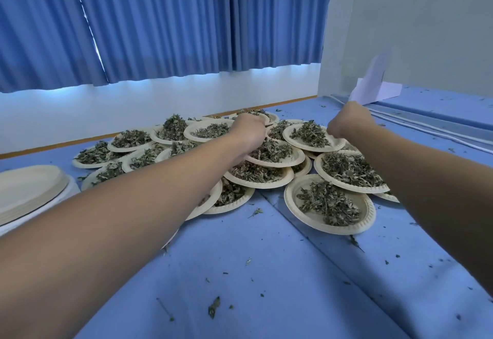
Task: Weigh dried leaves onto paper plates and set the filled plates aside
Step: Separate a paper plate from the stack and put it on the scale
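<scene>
Left forearm nearest, stretched over heap of filled plates. Left hand, right hand: fingers curled away, grip not possible to tell. Leaf plate lies between hands, right hand closer.

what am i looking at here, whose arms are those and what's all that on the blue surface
There is no machine: a person wears a camera on the head, so the single picture looks forward and down along their own bare arms. The left hand and right hand reach over round beige paper plates heaped with dried green leaves, overlapping on a blue cloth-covered table. A stack of empty plates sits at left. Both hands are seen from behind, so whether they hold anything is hidden.
</scene>
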`<state>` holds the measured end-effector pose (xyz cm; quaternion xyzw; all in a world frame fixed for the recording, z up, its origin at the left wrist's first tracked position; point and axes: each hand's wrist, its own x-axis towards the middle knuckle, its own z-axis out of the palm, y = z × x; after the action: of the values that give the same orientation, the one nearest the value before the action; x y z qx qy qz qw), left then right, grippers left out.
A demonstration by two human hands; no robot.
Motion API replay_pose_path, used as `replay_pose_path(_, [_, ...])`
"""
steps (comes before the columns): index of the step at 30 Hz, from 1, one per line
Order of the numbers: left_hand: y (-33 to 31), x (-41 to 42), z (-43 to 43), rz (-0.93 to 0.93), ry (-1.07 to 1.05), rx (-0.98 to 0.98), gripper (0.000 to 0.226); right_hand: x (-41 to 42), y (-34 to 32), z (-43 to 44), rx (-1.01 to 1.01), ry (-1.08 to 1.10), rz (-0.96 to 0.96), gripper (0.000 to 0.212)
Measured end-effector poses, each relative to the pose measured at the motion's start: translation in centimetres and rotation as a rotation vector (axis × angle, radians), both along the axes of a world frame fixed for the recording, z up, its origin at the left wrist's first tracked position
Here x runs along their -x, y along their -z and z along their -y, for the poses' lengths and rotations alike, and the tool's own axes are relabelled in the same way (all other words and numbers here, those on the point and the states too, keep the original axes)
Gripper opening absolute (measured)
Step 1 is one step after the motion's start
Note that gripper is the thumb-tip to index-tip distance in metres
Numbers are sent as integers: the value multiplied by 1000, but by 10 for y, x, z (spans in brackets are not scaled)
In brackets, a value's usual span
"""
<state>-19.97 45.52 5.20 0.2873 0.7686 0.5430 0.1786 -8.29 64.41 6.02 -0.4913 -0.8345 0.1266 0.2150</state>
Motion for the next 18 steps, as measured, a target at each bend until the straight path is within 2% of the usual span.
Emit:
replay_pose_path(5, [-7,15,43,-151,-21,40,37,41,-8,76,-110,-285,-37,32])
replay_pose_path(10, [-18,32,117,-266,-62,66,32,74,-18,191,-43,-655,-150,12])
replay_pose_path(14, [-25,44,197,-312,-132,108,44,101,-21,277,-49,-866,-132,7])
replay_pose_path(16, [-24,53,244,-339,-164,148,47,116,-19,316,-23,-948,-137,12])
replay_pose_path(18, [-22,63,291,-361,-160,193,39,129,-14,352,4,-1035,-152,21])
